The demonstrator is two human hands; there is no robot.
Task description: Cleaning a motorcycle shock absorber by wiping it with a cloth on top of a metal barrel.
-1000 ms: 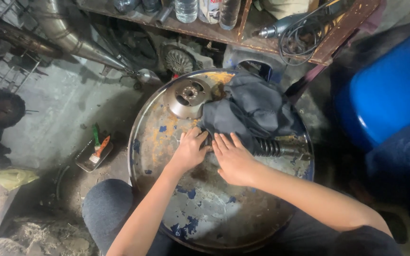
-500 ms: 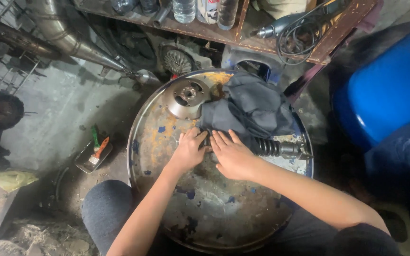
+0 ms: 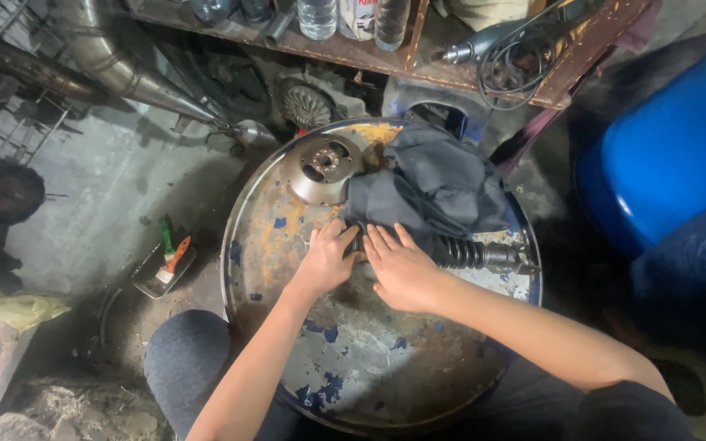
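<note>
Both my hands rest on top of a rusty round drum lid (image 3: 369, 367) with chipped blue paint. My left hand (image 3: 326, 260) curls its fingers around the near end of a black ribbed shaft part (image 3: 471, 255) that lies across the lid. My right hand (image 3: 402, 266) lies palm down beside it, fingers spread over the same end. A dark grey cloth (image 3: 431, 189) is heaped on the far side of the lid, over part of the shaft. A round metal disc with holes (image 3: 323, 167) sits at the lid's far left.
A small tray with a green and orange brush (image 3: 165, 265) lies on the concrete floor at left. A blue barrel (image 3: 672, 155) stands at right. A wooden shelf (image 3: 353, 51) with bottles, a cabled tool and a metal exhaust pipe (image 3: 124, 69) is behind.
Both hands have stayed at the shaft's near end, with only slight finger shifts. The view has shifted a little.
</note>
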